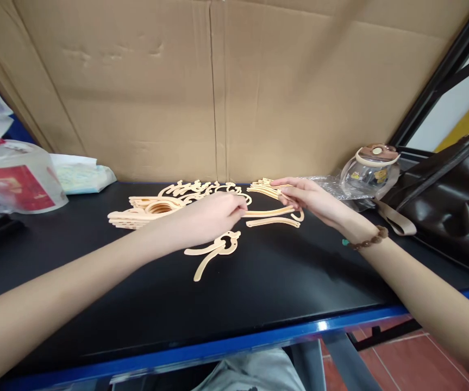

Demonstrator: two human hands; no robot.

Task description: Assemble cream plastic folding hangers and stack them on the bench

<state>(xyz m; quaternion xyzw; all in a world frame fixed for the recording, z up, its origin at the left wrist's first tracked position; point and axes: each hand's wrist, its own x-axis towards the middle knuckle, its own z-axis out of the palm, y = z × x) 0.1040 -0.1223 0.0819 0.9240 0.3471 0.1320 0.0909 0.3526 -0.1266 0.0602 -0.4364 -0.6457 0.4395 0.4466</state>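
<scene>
Cream plastic parts of folding clothes hangers lie on the black table. My left hand (222,216) is closed in a pinch at the left end of a curved hanger arm (267,212). My right hand (305,200) has its fingertips at the right ends of a row of hanger arms (263,188); exactly what they grip is partly hidden. One loose hanger arm (273,221) lies just below. Nearer me is a hanger piece (218,248) with two arms joined at a rounded centre. Left of my left hand is a stack of hangers (130,218), partly covered by my forearm.
Several hanger hooks (193,188) lie at the back by the cardboard wall (136,98). A plastic bag (18,174) and a soft packet (81,174) stand left. At right are clear wrap (326,185), a transparent jug (370,171) and a black bag (450,201). A blue edge (258,340) borders the table.
</scene>
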